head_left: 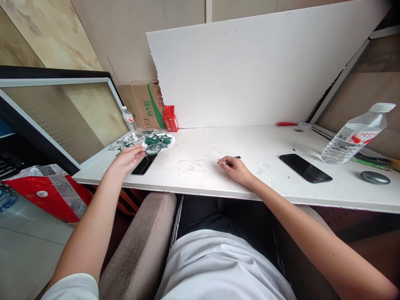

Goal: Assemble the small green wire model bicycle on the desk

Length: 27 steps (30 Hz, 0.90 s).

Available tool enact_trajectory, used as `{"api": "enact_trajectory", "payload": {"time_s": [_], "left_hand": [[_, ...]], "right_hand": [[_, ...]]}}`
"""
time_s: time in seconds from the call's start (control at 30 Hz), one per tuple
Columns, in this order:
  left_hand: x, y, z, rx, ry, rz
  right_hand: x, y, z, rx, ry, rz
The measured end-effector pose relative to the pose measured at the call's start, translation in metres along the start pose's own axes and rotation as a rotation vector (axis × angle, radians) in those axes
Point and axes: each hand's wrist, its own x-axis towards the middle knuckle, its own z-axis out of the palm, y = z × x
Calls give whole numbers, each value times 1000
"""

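Observation:
My left hand (128, 159) is closed, its thumb and fingers pinching the edge of a flat, rounded white piece with a green-and-grey wheel-like design (158, 143). That piece is raised above the desk, over the upper part of a dark phone (144, 164). My right hand (236, 168) rests on the desk, fingers curled around a slim tool (222, 161) with a thin metallic tip and a dark end. What kind of tool it is cannot be made out. Dark scraps and pencil-like marks lie on the white desktop (193, 179) between my hands.
Green and dark cut scraps (126, 143) lie at the left back, near a small bottle (128, 118), a cardboard box (145, 106) and a red box (170, 119). On the right are a black phone (305, 168), a water bottle (356, 135), a grey oval object (375, 177) and a red-handled item (286, 123).

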Motion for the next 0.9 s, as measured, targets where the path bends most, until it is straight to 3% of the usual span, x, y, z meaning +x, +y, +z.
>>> {"api": "enact_trajectory", "payload": {"time_s": [0.2, 0.37, 0.57, 0.9], "left_hand": [[-8, -43, 74, 38, -214, -109], [-15, -69, 106, 48, -336, -177], [-16, -83, 106, 26, -339, -211], [-12, -84, 91, 9, -312, -187]], "right_hand": [[5, 8, 3, -2, 134, 18], [7, 13, 5, -13, 161, 6], [7, 13, 5, -74, 153, -7], [-1, 0, 8, -281, 57, -98]]}}
